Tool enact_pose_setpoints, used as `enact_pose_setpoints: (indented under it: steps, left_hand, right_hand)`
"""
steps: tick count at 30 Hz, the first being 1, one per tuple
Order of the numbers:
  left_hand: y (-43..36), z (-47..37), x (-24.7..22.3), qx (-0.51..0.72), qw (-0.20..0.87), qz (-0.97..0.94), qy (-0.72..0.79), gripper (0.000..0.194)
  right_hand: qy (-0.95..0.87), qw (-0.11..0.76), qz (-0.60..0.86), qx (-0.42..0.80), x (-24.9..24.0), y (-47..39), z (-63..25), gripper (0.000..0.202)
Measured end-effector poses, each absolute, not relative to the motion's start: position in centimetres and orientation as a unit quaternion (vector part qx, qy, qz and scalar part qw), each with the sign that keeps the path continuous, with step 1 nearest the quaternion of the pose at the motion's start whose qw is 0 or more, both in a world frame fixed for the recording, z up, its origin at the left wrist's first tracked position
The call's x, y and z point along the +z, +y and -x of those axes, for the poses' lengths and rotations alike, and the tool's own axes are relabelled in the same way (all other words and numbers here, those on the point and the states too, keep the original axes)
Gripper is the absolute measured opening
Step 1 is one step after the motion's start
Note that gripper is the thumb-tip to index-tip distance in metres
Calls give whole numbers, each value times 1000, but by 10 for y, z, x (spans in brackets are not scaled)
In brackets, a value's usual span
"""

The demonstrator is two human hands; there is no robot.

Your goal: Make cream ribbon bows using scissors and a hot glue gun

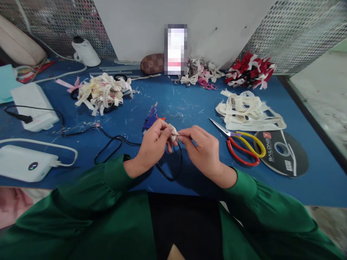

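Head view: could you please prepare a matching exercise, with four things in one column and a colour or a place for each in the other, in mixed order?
Things:
1. pale strip
2. scissors
3. glue gun
4. pouch

Colours or places:
A. mostly blue, just beyond the left hand
B. brown checks, at the far side of the table
C. between the fingers of the left hand and the right hand
D. partly red, partly yellow

Right pairs: 1-C, 2-D, 3-A, 4-B

Mid-frame I see a glue gun (150, 118) behind the left hand (152, 145); at right, scissors (231, 135) lie beside a reel (296, 157), perhaps overlapping it.
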State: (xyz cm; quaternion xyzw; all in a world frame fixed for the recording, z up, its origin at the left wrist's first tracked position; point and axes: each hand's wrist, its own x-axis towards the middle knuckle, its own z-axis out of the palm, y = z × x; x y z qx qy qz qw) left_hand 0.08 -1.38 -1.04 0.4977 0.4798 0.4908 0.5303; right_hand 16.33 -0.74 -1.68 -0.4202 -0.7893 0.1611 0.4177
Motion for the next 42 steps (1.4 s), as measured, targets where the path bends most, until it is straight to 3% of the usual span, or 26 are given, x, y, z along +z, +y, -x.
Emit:
enact_pose_setpoints:
  steps: [7, 13, 24, 31, 37, 42]
  left_hand:
    - [-13, 0, -9, 522, 536, -455, 483, 22]
    - [-11, -2, -11, 530, 564, -401, 489, 21]
    - [-6, 6, -12, 467, 642, -397, 461, 31]
    - [-7, 5, -12, 461, 632, -403, 475, 19]
    - [-9, 3, -9, 476, 618, -392, 487, 13]
    - [-10, 2, -7, 469, 592, -415, 507, 9]
  right_hand:
    - [-784, 442, 411, 146, -15, -11, -163, 13]
    - [-807, 409, 409, 121, -13, -12, -163, 21]
    - [-798, 401, 436, 110, -20, -4, -164, 17]
    - [-792, 410, 437, 114, -19, -4, -164, 15]
    - [-755, 420, 443, 239, -18, -3, -162, 8]
    - [-777, 396, 447, 198, -18, -4, -163, 9]
